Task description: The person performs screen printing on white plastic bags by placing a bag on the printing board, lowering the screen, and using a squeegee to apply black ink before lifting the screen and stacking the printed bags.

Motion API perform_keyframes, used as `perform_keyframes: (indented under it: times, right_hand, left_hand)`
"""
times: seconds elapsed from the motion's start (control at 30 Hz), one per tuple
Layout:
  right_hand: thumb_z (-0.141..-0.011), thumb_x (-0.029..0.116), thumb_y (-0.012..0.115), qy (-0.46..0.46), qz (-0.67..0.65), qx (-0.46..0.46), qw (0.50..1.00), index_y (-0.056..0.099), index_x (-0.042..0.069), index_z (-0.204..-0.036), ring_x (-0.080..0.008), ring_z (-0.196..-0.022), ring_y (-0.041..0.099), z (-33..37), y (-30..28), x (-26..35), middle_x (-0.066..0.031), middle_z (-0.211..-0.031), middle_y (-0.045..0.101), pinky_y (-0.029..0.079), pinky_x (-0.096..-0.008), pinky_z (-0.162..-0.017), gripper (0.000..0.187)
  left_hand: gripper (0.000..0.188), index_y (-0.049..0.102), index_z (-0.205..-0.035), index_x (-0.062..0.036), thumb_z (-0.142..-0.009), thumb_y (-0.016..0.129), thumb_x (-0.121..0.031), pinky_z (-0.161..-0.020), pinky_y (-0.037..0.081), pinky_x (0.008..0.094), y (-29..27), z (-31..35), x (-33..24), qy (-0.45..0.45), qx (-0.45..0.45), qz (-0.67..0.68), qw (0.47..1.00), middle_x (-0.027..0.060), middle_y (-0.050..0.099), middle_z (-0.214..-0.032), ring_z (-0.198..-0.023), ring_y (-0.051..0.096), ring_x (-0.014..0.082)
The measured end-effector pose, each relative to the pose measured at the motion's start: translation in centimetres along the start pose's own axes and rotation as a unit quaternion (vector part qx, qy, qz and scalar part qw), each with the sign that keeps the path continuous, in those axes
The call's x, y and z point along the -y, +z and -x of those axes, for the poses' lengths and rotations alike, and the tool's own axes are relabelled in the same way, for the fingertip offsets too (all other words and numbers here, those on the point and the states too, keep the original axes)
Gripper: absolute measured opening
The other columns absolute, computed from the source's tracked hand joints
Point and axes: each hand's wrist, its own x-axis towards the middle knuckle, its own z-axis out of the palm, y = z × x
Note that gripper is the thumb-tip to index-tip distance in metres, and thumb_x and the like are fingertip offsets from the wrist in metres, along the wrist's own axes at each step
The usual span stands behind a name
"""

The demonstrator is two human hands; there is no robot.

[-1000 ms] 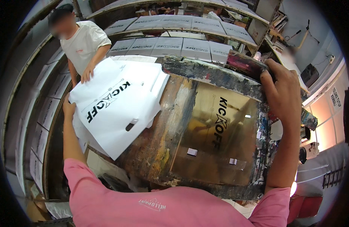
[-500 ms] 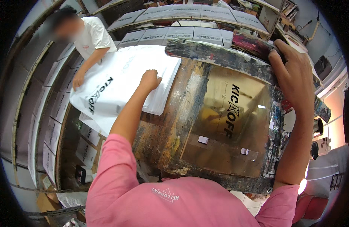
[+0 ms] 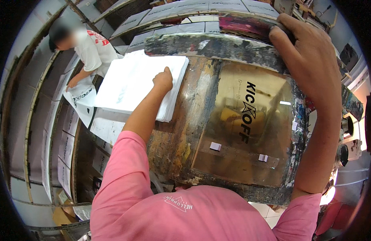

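My left hand (image 3: 163, 81) rests at the right part of a stack of white sheets (image 3: 133, 82), its fingers curled against the top one. Whether they pinch an edge is hidden. High on the right, my right hand (image 3: 308, 54) wraps over a paint-stained wooden frame (image 3: 217, 50) at its far right corner. Inside the frame lies a glossy amber panel (image 3: 229, 96) with black lettering and a logo. Small white tabs (image 3: 215, 146) sit on the panel. At the left, a co-worker's hand (image 3: 75, 80) holds a printed white sheet (image 3: 81, 98), which hangs down past the stack.
The co-worker (image 3: 91, 50) stands at the far left beside tall racks (image 3: 48, 120) of printed sheets. More printed sheets lie on shelves (image 3: 185, 10) at the back. Several round tins (image 3: 341, 154) stand at the right.
The co-worker has drawn the printed sheet leftward off the stack, baring a blank top. My right hand and the frame's far edge have risen in view. My left hand stays by the stack.
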Motion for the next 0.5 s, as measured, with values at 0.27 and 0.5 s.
perform_keyframes:
  times: [0.27,0.5]
  right_hand:
    - [-0.094,0.036,0.053,-0.018,-0.007,0.024,1.0,0.066,0.0,-0.106,-0.0444,-0.09,0.061,0.2,-0.2,0.2,-0.0258,-0.092,0.065,0.044,-0.0493,-0.085,0.039]
    - [-0.094,0.035,0.053,-0.013,0.005,-0.016,1.0,0.065,-0.001,-0.103,-0.0436,-0.09,0.061,0.2,0.4,0.4,-0.0257,-0.092,0.064,0.043,-0.0496,-0.083,0.039]
  left_hand:
    - [0.061,0.032,-0.14,0.001,-0.085,0.059,-0.002,-0.09,0.053,0.0542,0.5,-0.8,4.8,0.058,-0.047,0.128,0.989,0.0347,0.068,-0.1,-0.096,0.068,0.0498]
    - [0.068,0.028,-0.142,-0.0045,-0.082,0.058,-0.003,-0.09,0.05,0.0553,-0.4,-0.2,7.7,0.102,-0.038,0.242,0.964,0.0395,0.065,-0.102,-0.099,0.065,0.0544]
